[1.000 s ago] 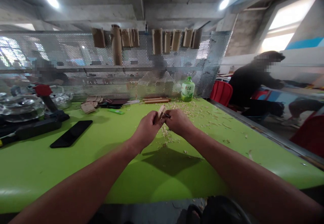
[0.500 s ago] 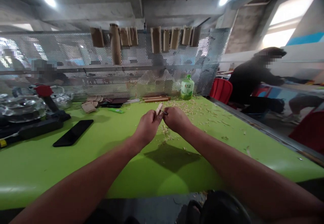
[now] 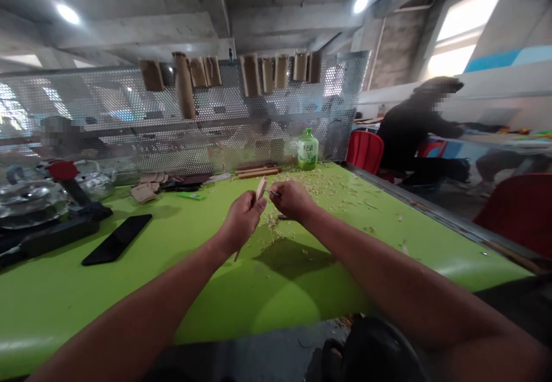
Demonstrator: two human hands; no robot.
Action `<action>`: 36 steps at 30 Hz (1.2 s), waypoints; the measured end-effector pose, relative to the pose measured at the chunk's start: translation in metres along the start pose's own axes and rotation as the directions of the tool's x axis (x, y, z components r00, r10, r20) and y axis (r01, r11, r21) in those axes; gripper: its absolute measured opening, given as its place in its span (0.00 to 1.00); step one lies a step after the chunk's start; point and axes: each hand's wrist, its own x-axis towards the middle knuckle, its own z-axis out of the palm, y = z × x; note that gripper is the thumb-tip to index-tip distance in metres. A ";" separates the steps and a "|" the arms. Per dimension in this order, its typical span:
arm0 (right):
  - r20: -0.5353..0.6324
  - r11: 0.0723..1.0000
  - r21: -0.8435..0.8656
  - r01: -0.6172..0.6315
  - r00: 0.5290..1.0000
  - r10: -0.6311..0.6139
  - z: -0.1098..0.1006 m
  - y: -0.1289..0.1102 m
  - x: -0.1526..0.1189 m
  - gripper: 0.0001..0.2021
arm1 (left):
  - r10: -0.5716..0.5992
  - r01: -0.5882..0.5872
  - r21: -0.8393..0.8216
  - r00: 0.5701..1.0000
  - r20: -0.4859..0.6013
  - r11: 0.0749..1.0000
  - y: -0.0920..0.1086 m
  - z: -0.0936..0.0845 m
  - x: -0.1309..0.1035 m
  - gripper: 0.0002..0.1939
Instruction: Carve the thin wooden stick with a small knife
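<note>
My left hand [image 3: 241, 220] is closed round a pale strip of wood [image 3: 261, 187]; its top end sticks up past the thumb and a thin end shows below the hand. Just to the right, my right hand [image 3: 293, 200] grips a small knife [image 3: 274, 193], its short blade pointing at the wood. The handle is mostly hidden in the fist. Both hands are over the green table [image 3: 215, 307], with pale wood shavings [image 3: 273, 221] under and beyond them.
A black phone [image 3: 116, 240] lies at the left, near glass pots [image 3: 32, 201] and a red-topped stand [image 3: 62, 170]. Behind are a green bottle [image 3: 307, 151], wooden sticks [image 3: 259, 172] and a perforated metal screen [image 3: 172, 146]. A person [image 3: 414, 126] sits at the right.
The view has shifted slightly to the right. My hands have moved a little apart, showing more of the blade, and the wood's lower end now shows below my left hand.
</note>
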 end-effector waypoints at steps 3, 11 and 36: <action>-0.073 0.985 0.037 -0.167 0.983 0.170 -0.008 0.032 0.008 0.14 | 0.184 -0.179 -0.274 0.983 -0.008 0.945 0.015 -0.019 -0.002 0.16; -0.195 0.968 0.222 -0.114 0.968 0.158 0.006 0.027 0.017 0.17 | 0.037 0.009 -0.400 0.993 0.108 0.916 -0.001 -0.028 0.008 0.15; -0.241 0.937 0.313 0.154 0.967 -0.078 0.002 -0.004 -0.007 0.17 | -0.068 0.086 -0.139 0.989 0.128 0.987 -0.005 -0.010 0.003 0.16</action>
